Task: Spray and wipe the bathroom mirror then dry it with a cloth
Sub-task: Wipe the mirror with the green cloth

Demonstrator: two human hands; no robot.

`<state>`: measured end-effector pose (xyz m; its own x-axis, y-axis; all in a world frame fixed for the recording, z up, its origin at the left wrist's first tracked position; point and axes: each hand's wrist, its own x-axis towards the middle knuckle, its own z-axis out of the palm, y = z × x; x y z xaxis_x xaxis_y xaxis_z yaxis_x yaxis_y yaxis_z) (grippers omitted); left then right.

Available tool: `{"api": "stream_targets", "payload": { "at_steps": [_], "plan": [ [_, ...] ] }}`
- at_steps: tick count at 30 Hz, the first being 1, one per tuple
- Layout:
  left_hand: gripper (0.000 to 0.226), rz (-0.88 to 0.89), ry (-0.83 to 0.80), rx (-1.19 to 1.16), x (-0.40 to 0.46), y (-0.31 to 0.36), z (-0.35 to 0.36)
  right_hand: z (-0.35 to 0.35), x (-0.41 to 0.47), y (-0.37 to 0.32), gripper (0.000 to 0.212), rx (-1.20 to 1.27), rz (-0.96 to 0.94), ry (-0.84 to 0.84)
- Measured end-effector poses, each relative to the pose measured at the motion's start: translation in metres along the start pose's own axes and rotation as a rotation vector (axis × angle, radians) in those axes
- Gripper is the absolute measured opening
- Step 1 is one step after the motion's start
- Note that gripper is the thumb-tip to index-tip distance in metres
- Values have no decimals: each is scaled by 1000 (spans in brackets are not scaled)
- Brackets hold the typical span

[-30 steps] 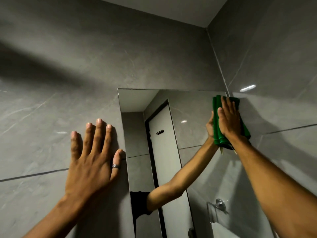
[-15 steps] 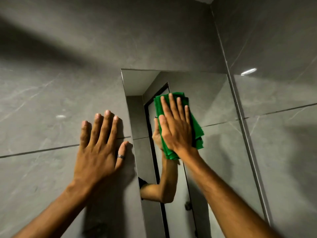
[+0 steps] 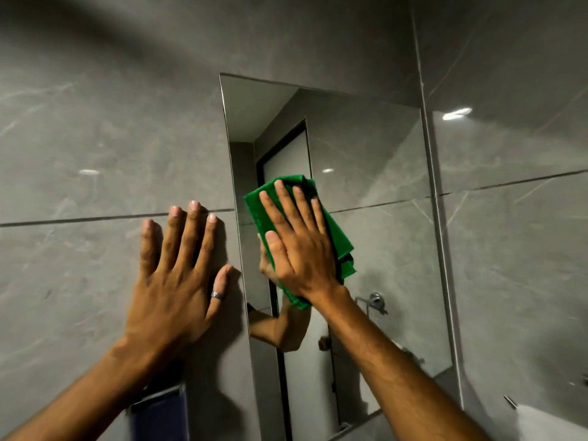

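My right hand (image 3: 299, 246) presses the folded cloth (image 3: 340, 237) flat-fingered on the mirror (image 3: 381, 249), left hand (image 3: 181, 275) splayed on wall (image 3: 95, 138); uneven pressure could leave streaks.

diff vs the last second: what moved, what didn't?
The right hand slid the green cloth leftward across the mirror, from its top right corner to near its left edge, and lower. Grip unchanged. The left hand stayed flat on the wall tile.
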<state>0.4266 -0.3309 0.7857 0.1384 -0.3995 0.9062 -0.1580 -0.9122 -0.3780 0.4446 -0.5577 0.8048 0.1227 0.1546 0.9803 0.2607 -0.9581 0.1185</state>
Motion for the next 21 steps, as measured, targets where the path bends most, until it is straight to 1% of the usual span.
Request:
{"api": "stream_targets", "payload": {
  "at_steps": [4, 7, 9, 13, 15, 17, 19, 21],
  "plan": [
    [83, -1, -10, 8, 2, -1, -1, -5, -13, 48, 63, 12, 119, 33],
    [84, 6, -8, 6, 1, -1, 0, -12, -34, 98, 60, 31, 248, 43],
    [83, 9, 6, 8, 1, -2, 2, -18, -52, 138, 60, 67, 360, 57],
    [84, 15, 33, -1, 1, -1, 6, -32, -95, 207, 62, 115, 664, 80],
    [84, 17, 40, -9, 0, -1, 7, -35, -107, 215, 61, 121, 757, 90],
    [83, 14, 40, -17, 0, -1, 7, -33, -112, 206, 61, 102, 789, 99],
    [83, 8, 24, -35, 0, -1, 5, -28, -117, 184, 61, 79, 772, 93],
    [84, 6, -3, -56, 0, -1, 3, -19, -128, 151, 61, 73, 712, 71]
  ]
}}
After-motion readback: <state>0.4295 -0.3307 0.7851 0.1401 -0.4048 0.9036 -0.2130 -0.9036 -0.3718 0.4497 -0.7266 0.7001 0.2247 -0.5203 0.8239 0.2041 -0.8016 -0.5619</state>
